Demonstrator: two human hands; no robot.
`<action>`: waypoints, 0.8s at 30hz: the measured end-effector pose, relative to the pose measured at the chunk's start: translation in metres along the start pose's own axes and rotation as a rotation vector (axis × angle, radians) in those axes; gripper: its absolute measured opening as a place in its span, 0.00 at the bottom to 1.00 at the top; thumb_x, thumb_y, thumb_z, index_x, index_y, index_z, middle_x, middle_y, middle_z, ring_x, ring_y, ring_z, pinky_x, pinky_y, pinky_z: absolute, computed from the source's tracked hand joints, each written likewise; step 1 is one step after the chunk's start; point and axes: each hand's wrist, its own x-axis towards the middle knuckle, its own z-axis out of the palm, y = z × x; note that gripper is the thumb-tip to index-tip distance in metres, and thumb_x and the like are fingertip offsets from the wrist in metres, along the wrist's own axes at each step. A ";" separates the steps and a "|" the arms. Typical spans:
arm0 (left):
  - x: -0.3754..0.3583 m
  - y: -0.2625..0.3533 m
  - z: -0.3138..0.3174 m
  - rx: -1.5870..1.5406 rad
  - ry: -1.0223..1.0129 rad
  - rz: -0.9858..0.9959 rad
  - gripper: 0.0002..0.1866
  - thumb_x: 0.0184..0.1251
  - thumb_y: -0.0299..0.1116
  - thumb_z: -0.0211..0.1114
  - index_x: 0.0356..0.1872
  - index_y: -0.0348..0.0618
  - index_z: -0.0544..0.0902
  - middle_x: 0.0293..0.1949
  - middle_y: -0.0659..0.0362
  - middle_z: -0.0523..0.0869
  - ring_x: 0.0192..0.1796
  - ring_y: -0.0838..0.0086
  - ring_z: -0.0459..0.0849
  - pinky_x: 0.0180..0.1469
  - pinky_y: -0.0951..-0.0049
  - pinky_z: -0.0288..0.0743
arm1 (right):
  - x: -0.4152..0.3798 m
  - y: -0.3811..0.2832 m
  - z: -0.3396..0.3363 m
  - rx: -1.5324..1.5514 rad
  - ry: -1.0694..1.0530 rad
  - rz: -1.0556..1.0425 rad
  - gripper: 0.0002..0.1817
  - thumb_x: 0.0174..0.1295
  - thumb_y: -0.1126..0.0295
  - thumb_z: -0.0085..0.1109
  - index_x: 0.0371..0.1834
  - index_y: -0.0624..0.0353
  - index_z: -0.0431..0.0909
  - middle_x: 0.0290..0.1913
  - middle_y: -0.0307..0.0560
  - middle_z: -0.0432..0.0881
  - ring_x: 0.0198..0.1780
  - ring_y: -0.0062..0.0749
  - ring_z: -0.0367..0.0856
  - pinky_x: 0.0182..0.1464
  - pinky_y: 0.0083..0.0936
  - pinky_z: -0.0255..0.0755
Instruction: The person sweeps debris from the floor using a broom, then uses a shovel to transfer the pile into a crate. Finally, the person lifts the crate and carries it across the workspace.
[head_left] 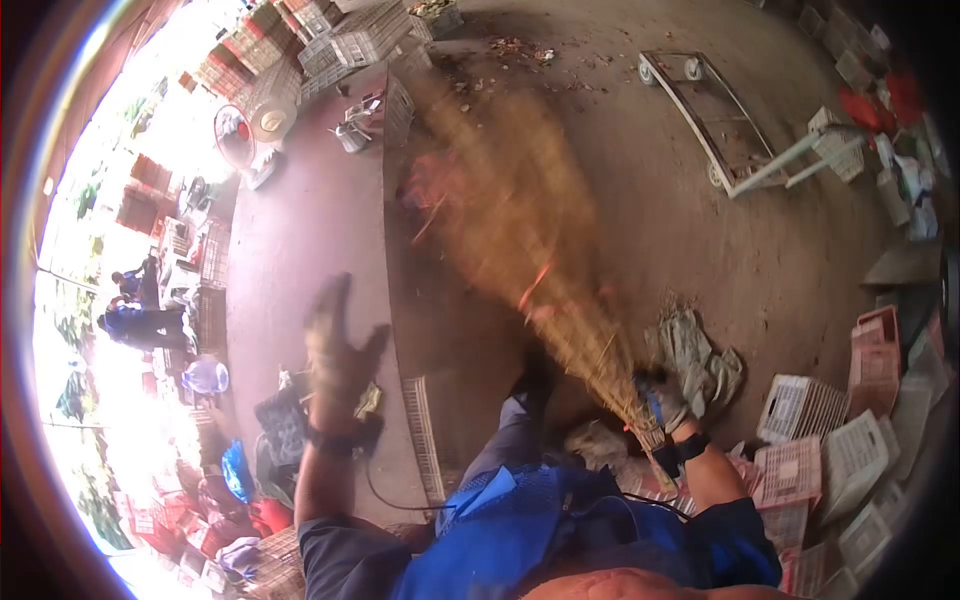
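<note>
A large straw-coloured broom, tied with orange-red strips, slants up and left across the middle, its bristle end blurred. My right hand, in a dark and light glove, is wrapped round its narrow lower end. My left hand, also gloved, is raised at the left with thumb and fingers apart, holding nothing. Beneath my left hand lies a dark crumpled item on the pale floor strip. A grey-green cloth or sack lies just beyond my right hand.
A metal-framed wheeled trolley stands at the upper right. Plastic crates pile up at the lower right; others are stacked at the top left. A fan stands at the upper left. People are at the far left. Debris litters the floor.
</note>
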 end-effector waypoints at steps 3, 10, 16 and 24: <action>-0.030 -0.028 0.126 -0.608 -0.346 -0.174 0.46 0.45 0.27 0.80 0.69 0.37 0.68 0.65 0.46 0.75 0.69 0.58 0.72 0.68 0.62 0.69 | 0.102 -0.063 -0.063 0.099 0.311 -0.043 0.25 0.63 0.51 0.65 0.50 0.64 0.81 0.43 0.39 0.84 0.43 0.28 0.79 0.48 0.30 0.75; 0.092 0.067 0.309 -0.709 -0.650 -0.276 0.61 0.45 0.52 0.80 0.77 0.41 0.51 0.68 0.40 0.71 0.70 0.49 0.69 0.71 0.60 0.65 | 0.331 -0.284 -0.150 0.545 0.521 -0.410 0.32 0.69 0.50 0.58 0.65 0.67 0.70 0.64 0.49 0.76 0.61 0.36 0.77 0.63 0.33 0.72; 0.221 0.079 0.380 -0.713 -0.580 -0.317 0.53 0.47 0.41 0.79 0.74 0.42 0.58 0.62 0.44 0.78 0.63 0.55 0.78 0.63 0.62 0.74 | 0.464 -0.389 -0.158 0.952 0.374 -0.464 0.38 0.69 0.43 0.52 0.76 0.52 0.57 0.73 0.44 0.66 0.71 0.40 0.67 0.70 0.39 0.67; 0.369 0.071 0.457 -1.082 -0.345 -0.746 0.29 0.52 0.25 0.69 0.58 0.32 0.76 0.46 0.57 0.86 0.48 0.77 0.83 0.52 0.74 0.78 | 0.673 -0.389 -0.224 0.554 -0.042 -0.375 0.45 0.70 0.43 0.52 0.82 0.42 0.39 0.78 0.44 0.55 0.78 0.41 0.51 0.74 0.48 0.52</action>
